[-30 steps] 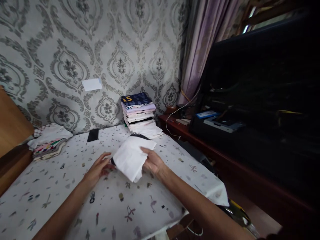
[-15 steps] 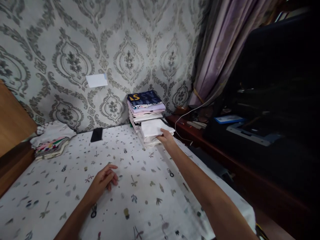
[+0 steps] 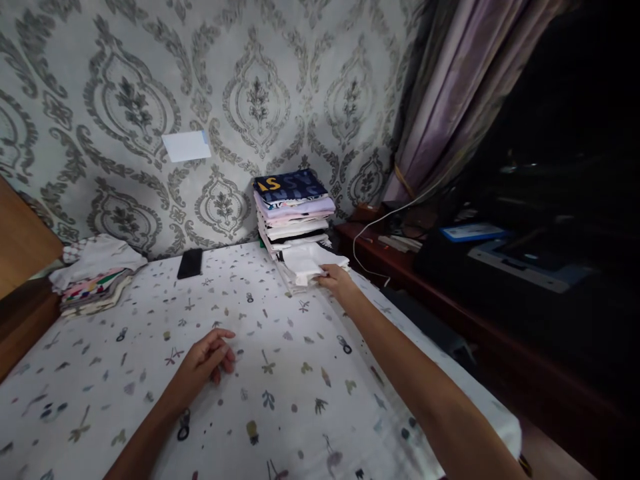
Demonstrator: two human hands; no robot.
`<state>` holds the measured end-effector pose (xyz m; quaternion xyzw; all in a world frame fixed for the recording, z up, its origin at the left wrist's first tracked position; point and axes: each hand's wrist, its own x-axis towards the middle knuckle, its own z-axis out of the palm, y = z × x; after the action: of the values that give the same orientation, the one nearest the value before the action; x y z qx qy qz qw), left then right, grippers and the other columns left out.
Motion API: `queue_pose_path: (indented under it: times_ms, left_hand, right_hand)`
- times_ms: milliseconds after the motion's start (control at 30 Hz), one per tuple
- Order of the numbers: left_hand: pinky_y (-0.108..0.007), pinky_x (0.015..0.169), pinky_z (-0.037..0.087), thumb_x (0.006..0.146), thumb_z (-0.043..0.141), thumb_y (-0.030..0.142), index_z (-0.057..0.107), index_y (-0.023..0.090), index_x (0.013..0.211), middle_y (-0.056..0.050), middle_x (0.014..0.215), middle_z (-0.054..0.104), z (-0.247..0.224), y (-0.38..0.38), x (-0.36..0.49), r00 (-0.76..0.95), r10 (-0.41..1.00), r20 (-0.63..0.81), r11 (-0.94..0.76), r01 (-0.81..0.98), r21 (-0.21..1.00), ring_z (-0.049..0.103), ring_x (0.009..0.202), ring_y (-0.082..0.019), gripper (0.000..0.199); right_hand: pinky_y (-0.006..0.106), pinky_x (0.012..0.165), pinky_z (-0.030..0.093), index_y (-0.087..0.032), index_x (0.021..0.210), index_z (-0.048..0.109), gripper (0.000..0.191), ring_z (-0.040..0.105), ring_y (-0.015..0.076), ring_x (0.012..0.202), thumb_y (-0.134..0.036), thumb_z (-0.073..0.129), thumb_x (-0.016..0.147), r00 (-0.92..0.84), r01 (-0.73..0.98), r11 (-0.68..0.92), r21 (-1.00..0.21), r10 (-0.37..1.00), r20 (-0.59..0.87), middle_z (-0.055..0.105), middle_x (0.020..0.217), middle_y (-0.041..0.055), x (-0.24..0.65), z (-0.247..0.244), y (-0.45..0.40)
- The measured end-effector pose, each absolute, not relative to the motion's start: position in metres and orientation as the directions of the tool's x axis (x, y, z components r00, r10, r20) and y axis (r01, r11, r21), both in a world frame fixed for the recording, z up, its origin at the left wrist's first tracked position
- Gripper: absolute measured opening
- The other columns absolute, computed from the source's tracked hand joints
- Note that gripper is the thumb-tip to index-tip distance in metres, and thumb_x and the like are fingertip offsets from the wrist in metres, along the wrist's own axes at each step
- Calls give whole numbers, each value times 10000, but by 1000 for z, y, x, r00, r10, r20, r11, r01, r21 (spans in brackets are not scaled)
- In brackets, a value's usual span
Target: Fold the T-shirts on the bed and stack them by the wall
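My right hand (image 3: 334, 280) pinches the near right edge of a folded white cloth (image 3: 303, 260), which lies on a low white pile. That pile sits against the front of a tall stack of folded clothes (image 3: 293, 212), topped by a navy garment with yellow letters (image 3: 290, 185). My left hand (image 3: 215, 355) is over the patterned white sheet (image 3: 270, 400), with nothing in it and its fingers loosely curled and partly apart.
A black phone (image 3: 191, 263) lies near the wall. Another pile of folded clothes (image 3: 97, 273) is at the left beside a wooden panel (image 3: 25, 240). On the right, a white cable (image 3: 373, 227) crosses a dark red ledge (image 3: 425, 283).
The folded white cloth now lies lower and flatter against the pile, and my right hand has shifted to its near corner. My left hand has hardly moved. The view has shifted slightly.
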<state>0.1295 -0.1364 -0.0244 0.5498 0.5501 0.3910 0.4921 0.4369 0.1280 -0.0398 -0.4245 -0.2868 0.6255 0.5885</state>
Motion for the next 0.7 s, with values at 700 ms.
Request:
queue_pose_path:
  times_ms: [700]
  left_hand:
    - [-236,496,441,839,583,654,585,190,1110,-50,817,646,-26,-137,129,118,987,-105,74,240,968,625,698,-175,538]
  right_hand:
    - [273,656,583,-129,1014,632,128,661,131,758,-231,629,936,246,-375,-219,-901,914,-324,669,914,21,426,-33,120]
